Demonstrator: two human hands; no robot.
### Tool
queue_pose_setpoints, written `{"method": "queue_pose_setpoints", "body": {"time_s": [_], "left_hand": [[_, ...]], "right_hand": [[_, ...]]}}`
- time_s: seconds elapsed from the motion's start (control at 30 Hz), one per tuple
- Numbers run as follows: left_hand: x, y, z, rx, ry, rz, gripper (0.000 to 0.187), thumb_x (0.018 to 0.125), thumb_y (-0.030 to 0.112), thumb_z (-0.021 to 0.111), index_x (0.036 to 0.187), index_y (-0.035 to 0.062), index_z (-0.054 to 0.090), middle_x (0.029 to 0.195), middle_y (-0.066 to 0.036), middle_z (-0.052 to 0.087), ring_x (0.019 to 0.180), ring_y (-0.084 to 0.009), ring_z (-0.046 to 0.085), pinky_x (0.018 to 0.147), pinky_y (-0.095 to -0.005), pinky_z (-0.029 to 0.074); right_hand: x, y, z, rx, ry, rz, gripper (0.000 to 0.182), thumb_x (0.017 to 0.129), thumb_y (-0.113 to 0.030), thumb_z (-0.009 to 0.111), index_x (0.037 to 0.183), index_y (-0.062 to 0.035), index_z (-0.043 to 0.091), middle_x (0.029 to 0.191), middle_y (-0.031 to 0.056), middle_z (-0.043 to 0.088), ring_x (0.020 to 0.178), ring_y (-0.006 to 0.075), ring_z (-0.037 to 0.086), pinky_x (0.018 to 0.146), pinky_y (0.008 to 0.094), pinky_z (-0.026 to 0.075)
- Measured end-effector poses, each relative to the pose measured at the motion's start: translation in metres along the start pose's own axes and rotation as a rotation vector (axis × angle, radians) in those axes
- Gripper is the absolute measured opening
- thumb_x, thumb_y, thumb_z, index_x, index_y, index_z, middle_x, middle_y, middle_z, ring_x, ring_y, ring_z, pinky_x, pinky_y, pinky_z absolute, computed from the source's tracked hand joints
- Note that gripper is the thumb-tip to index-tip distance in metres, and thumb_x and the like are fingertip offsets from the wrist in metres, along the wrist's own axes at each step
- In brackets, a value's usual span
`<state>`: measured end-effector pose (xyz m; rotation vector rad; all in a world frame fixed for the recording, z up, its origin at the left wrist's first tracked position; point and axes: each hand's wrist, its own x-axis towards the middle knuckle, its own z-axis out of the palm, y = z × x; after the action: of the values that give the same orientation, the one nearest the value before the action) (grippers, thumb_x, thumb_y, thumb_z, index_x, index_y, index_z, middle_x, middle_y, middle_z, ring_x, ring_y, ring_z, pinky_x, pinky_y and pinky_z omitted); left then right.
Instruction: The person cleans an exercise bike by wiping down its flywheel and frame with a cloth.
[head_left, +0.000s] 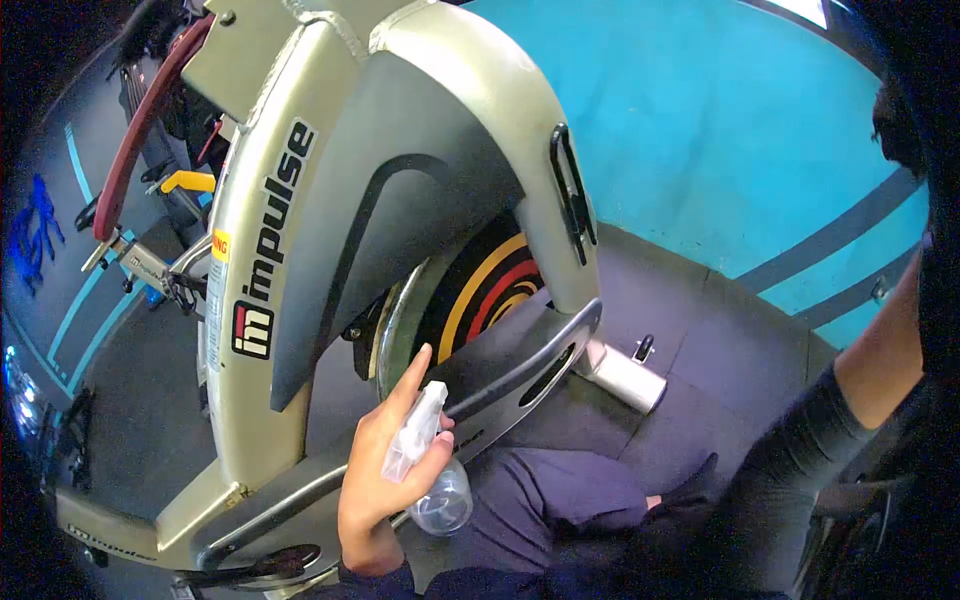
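Nearest, at lower centre of the frame: left hand [395, 462], clamped around clear spray bottle [440, 500], thumb across its right side, index finger [408, 385] extended toward top of frame. Spray head toward top of frame, rounded body below. Fingertip in line with rim of flywheel [490, 290]; cannot tell whether touching. At right edge: bare right forearm [885, 350] below dark sleeve [790, 460], running up and out of frame; right hand out of view, so cannot tell its state. Lower centre, beyond bottle: bent leg in dark trousers [560, 490].

Just beyond left hand, filling centre and left: exercise bike [262, 300], pale metallic frame, grey panel [430, 150], "impulse" lettering. Flywheel partly behind lower guard, marked with yellow and red rings. Stabiliser foot [630, 378] right of centre, resting on dark floor tiles [740, 350].

Farther off, upper right: turquoise floor [690, 110] with grey stripes. Upper left: second machine with dark red curved bar [140, 130] and yellow part [190, 181]. Far left edge: bright blue tangled item [35, 235], too blurred to identify.
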<state>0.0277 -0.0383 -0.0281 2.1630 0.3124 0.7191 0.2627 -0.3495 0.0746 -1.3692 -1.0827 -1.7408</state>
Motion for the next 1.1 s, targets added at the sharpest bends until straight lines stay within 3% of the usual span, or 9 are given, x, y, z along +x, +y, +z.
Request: {"method": "queue_pose_setpoints", "body": {"time_s": [0.13, 0.2, 0.23, 0.33, 0.53, 0.63, 0.8, 0.9, 1.1], "left_hand": [[0.000, -0.003, 0.004, -0.044, 0.066, 0.022, 0.077, 0.073, 0.008, 0.061, 0.145, 0.0021, 0.035, 0.086, -0.011, 0.065, 0.078, -0.0170, 0.064, 0.076, -0.0297, 0.050], [-0.001, -0.004, 0.008, 0.036, 0.117, 0.055, 0.074, 0.073, 0.007, 0.064, 0.143, 0.0040, 0.040, 0.085, -0.014, 0.065, 0.075, -0.0243, 0.067, 0.074, -0.0322, 0.052], [0.001, -0.008, 0.012, 0.095, 0.152, 0.126, 0.072, 0.072, 0.008, 0.063, 0.141, -0.0002, 0.040, 0.079, -0.016, 0.063, 0.068, -0.0291, 0.064, 0.069, -0.0344, 0.051], [0.001, -0.006, 0.017, 0.164, 0.218, 0.151, 0.071, 0.072, 0.007, 0.061, 0.139, -0.0048, 0.039, 0.075, -0.016, 0.061, 0.062, -0.0307, 0.061, 0.064, -0.0359, 0.050], [0.000, -0.015, 0.023, 0.196, 0.314, 0.189, 0.074, 0.070, 0.009, 0.062, 0.138, -0.0060, 0.039, 0.073, -0.014, 0.061, 0.058, -0.0294, 0.060, 0.062, -0.0362, 0.050], [0.001, -0.013, 0.026, 0.281, 0.279, 0.254, 0.077, 0.066, 0.010, 0.065, 0.138, -0.0061, 0.041, 0.072, -0.008, 0.063, 0.059, -0.0251, 0.060, 0.062, -0.0336, 0.048], [-0.007, -0.012, 0.040, 0.233, 0.178, 0.361, 0.076, 0.066, 0.011, 0.067, 0.137, -0.0059, 0.043, 0.082, -0.010, 0.063, 0.067, -0.0256, 0.059, 0.067, -0.0351, 0.042], [-0.007, -0.013, 0.052, 0.202, 0.082, 0.375, 0.075, 0.068, 0.012, 0.065, 0.138, -0.0026, 0.043, 0.086, -0.010, 0.064, 0.074, -0.0258, 0.060, 0.076, -0.0351, 0.040], [-0.004, -0.021, 0.059, -0.031, -0.035, 0.396, 0.073, 0.072, 0.011, 0.063, 0.140, -0.0033, 0.040, 0.090, -0.014, 0.063, 0.076, -0.0293, 0.060, 0.075, -0.0366, 0.043]], "right_hand": [[-0.012, -0.007, -0.013, -0.063, -0.050, -0.040, 0.048, 0.084, -0.009, 0.067, 0.123, -0.0050, 0.040, 0.109, 0.0140, 0.054, 0.091, 0.0231, 0.058, 0.078, 0.0343, 0.051], [-0.019, -0.008, -0.024, -0.098, -0.081, -0.052, 0.048, 0.084, -0.009, 0.067, 0.124, -0.0053, 0.040, 0.109, 0.0142, 0.054, 0.091, 0.0231, 0.057, 0.078, 0.0342, 0.050], [-0.022, -0.008, -0.028, -0.117, -0.092, -0.061, 0.049, 0.084, -0.009, 0.067, 0.124, -0.0054, 0.039, 0.110, 0.0143, 0.053, 0.092, 0.0231, 0.057, 0.078, 0.0342, 0.050], [-0.032, -0.011, -0.035, -0.148, -0.130, -0.085, 0.049, 0.084, -0.008, 0.067, 0.125, -0.0057, 0.039, 0.110, 0.0146, 0.053, 0.092, 0.0232, 0.057, 0.079, 0.0342, 0.049], [-0.044, 0.001, -0.065, -0.197, -0.171, -0.121, 0.051, 0.084, -0.007, 0.067, 0.126, -0.0064, 0.038, 0.112, 0.0152, 0.053, 0.093, 0.0234, 0.056, 0.079, 0.0340, 0.048], [-0.042, 0.005, -0.076, -0.187, -0.188, -0.138, 0.052, 0.084, -0.007, 0.067, 0.126, -0.0067, 0.038, 0.112, 0.0155, 0.053, 0.093, 0.0234, 0.056, 0.079, 0.0340, 0.048], [-0.026, 0.010, -0.072, -0.170, -0.241, -0.305, 0.048, 0.083, -0.006, 0.066, 0.123, -0.0072, 0.040, 0.104, 0.0119, 0.054, 0.087, 0.0220, 0.055, 0.080, 0.0371, 0.046], [0.013, -0.008, -0.050, 0.009, -0.461, -0.402, 0.034, 0.084, -0.013, 0.065, 0.112, -0.0091, 0.048, 0.092, 0.0060, 0.054, 0.082, 0.0183, 0.053, 0.079, 0.0381, 0.043], [0.020, -0.020, -0.047, 0.263, -0.885, -0.178, 0.023, 0.079, -0.024, 0.065, 0.093, -0.0082, 0.055, 0.093, 0.0041, 0.058, 0.090, 0.0174, 0.057, 0.085, 0.0333, 0.044]]}}
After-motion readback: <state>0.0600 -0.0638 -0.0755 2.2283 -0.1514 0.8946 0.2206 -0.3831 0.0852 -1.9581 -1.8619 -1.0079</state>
